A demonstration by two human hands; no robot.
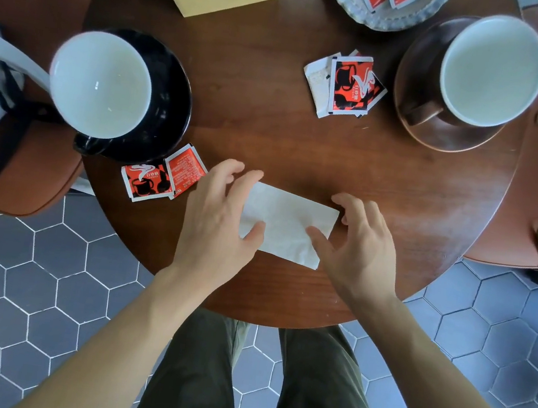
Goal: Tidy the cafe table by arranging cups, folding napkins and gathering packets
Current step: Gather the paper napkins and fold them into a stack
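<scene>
I have the napkin (pixel 287 222) folded at the counter's (pixel 400 194) near edge, left hand (pixel 220 217) and right hand (pixel 363 248) spread open on its ends. Packets (pixel 345 84) lie scattered; I judge gathering remains.

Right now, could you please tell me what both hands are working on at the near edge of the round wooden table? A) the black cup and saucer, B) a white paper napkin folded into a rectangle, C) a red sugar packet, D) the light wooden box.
B: the left hand and the right hand rest on either end of the white paper napkin, with the red packets and the cups untouched.
</scene>
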